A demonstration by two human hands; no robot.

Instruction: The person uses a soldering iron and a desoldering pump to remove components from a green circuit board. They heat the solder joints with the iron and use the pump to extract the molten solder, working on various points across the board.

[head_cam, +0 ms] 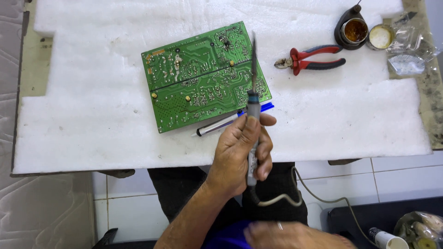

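Note:
My left hand (pixel 240 154) is shut around the grey handle of a soldering iron (pixel 252 99). The iron stands nearly upright, its tip pointing away over the right edge of a green circuit board (pixel 203 78). The board lies solder side up on a white foam sheet (pixel 92 92). A grey cord (pixel 295 199) runs from the iron's handle down to the right. A silver pen-shaped tool with a blue end (pixel 221 124) lies just below the board, beside my left thumb. My right hand (pixel 288 234), with a ring on one finger, rests low on my lap, blurred and holding nothing.
Red-handled cutters (pixel 311 59) lie to the right of the board. A dark holder with an amber tin (pixel 354 30), a pale round tin (pixel 380 37) and clear plastic bags (pixel 408 55) stand at the far right. A bag (pixel 422 228) and a white tube (pixel 385 239) sit on the floor.

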